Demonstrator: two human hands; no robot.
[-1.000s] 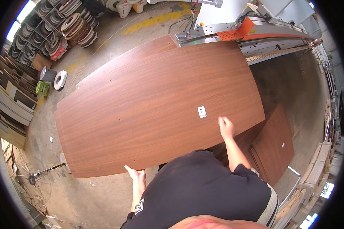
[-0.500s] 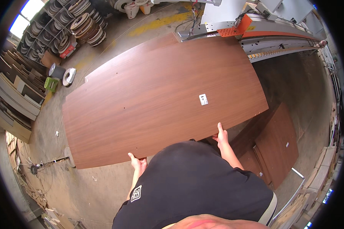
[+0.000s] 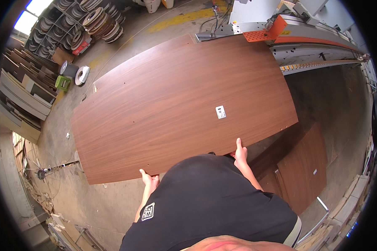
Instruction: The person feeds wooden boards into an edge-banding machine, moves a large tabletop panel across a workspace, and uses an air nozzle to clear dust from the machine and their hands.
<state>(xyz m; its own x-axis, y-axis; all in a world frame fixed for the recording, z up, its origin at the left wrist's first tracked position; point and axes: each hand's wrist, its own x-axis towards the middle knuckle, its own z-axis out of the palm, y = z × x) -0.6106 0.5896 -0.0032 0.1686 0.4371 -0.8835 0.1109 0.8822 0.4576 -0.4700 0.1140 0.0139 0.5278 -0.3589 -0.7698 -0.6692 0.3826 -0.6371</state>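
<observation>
A large brown wood-grain panel [image 3: 167, 104] spans the middle of the view, with a small white label [image 3: 220, 112] on its top face and a few small drilled holes. My left hand [image 3: 150, 179] grips its near edge, thumb on top and fingers curled beneath. Farther right along the same edge, my right hand [image 3: 239, 154] is closed on the panel in the same way. The fingers under the panel are mostly hidden. At its far edge, the panel reaches up to the machine's orange bracket [image 3: 266, 33].
A long grey machine [image 3: 318, 50] stands at the far right. More brown panels [image 3: 303, 167] lie low on my right. A pedestal fan [image 3: 42, 173] is at the left. Rolls of edge banding [image 3: 102, 25], a green stool [image 3: 63, 83] and stacked boards [image 3: 25, 100] stand at the far left.
The panel has shifted slightly away from me and toward the machine, now covering the board edge seen beyond it before. Both hands keep their hold.
</observation>
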